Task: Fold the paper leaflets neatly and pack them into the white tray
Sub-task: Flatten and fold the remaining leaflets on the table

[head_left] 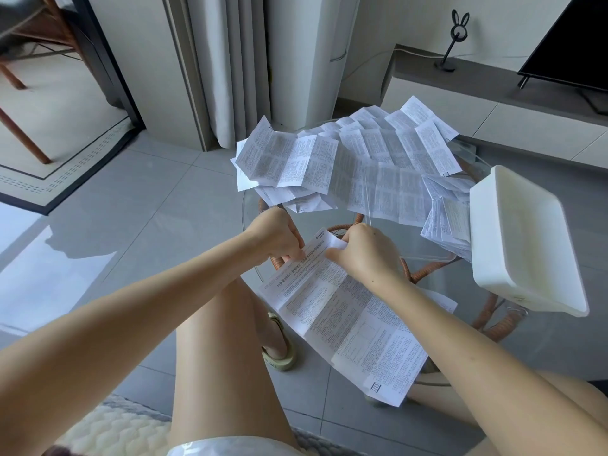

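Observation:
A long printed leaflet [345, 324] with fold creases lies across the near edge of a round glass table [427, 268] and hangs over my knees. My left hand [279, 235] pinches its far end from the left. My right hand [365, 255] pinches the same end from the right, bending the top panel over. A heap of unfolded leaflets [362, 162] covers the far half of the table. A few folded leaflets [447, 222] lean beside the white tray [519, 238], which stands at the table's right edge with nothing visible inside.
The glass table rests on an orange rattan frame [414, 271]. Behind it are curtains [230, 60], a low TV cabinet [493, 100] with a screen and a small rabbit-eared stand. Grey tiled floor lies to the left. My bare legs and a sandal [279, 353] are below the table.

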`<action>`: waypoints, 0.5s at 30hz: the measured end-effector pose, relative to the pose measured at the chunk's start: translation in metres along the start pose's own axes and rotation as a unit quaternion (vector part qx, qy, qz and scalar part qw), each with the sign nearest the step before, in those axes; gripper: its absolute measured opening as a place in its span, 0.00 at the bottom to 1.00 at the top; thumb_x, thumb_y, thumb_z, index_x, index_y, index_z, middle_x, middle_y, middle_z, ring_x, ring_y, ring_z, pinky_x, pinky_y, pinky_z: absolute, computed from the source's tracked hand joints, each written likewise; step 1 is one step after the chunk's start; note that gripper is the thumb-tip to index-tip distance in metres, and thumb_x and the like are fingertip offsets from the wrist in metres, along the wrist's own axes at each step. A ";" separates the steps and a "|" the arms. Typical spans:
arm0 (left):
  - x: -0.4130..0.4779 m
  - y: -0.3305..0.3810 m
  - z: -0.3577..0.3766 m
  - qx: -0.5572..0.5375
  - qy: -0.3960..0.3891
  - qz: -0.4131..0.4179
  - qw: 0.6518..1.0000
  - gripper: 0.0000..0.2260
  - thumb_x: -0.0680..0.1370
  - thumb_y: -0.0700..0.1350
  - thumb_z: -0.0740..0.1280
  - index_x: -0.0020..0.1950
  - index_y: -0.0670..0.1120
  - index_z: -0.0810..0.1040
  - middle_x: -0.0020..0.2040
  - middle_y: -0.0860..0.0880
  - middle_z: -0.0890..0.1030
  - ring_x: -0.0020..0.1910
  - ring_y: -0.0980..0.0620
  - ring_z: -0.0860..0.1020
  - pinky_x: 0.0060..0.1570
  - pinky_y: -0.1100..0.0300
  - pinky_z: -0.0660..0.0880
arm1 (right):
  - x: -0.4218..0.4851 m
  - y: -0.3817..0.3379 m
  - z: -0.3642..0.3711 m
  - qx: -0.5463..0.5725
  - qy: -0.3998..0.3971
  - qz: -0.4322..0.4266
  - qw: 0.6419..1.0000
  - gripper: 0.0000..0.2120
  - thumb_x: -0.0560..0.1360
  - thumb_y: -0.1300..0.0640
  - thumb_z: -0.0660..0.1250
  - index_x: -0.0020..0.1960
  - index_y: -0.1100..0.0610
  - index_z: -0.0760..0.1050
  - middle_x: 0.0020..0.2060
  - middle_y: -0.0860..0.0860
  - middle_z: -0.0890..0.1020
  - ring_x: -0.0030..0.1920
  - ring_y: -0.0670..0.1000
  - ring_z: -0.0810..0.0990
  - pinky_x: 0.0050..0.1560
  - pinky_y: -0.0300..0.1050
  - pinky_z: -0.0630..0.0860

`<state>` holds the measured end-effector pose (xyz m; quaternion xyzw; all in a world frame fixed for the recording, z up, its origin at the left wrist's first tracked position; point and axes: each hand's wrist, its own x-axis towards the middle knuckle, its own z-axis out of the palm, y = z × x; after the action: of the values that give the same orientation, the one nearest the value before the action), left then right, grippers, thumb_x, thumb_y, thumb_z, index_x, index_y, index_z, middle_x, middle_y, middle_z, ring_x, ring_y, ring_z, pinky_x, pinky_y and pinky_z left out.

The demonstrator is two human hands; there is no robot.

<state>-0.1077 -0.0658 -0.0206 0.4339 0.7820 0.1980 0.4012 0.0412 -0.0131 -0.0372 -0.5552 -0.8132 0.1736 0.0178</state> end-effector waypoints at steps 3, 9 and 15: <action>0.002 0.001 -0.002 -0.005 0.019 -0.001 1.000 0.08 0.68 0.31 0.73 0.35 0.43 0.80 0.33 0.45 0.80 0.32 0.45 0.79 0.39 0.55 0.80 | 0.003 -0.002 -0.001 0.003 0.004 0.001 1.000 0.22 0.73 0.46 0.69 0.30 0.52 0.60 0.26 0.48 0.68 0.33 0.54 0.72 0.31 0.41 0.63; 0.007 -0.001 -0.010 -0.027 0.054 -0.004 0.998 0.08 0.68 0.30 0.72 0.36 0.42 0.79 0.31 0.46 0.79 0.26 0.47 0.77 0.32 0.60 0.77 | -0.013 -0.006 -0.007 -0.121 0.167 -0.143 0.968 0.29 0.71 0.44 0.72 0.66 0.57 0.70 0.53 0.56 0.79 0.52 0.59 0.77 0.50 0.51 0.70; 0.006 -0.012 -0.010 -0.062 0.076 0.002 0.995 0.05 0.68 0.31 0.73 0.40 0.40 0.82 0.29 0.50 0.77 0.24 0.56 0.73 0.27 0.68 0.72 | -0.042 0.022 -0.001 -0.142 0.151 -0.235 0.950 0.26 0.75 0.41 0.62 0.66 0.56 0.74 0.65 0.61 0.74 0.67 0.64 0.71 0.69 0.64 0.62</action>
<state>-0.1241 -0.0665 -0.0250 0.3931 0.7955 0.2792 0.3670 0.0769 -0.0436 -0.0361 -0.3652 -0.9245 -0.0390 0.1017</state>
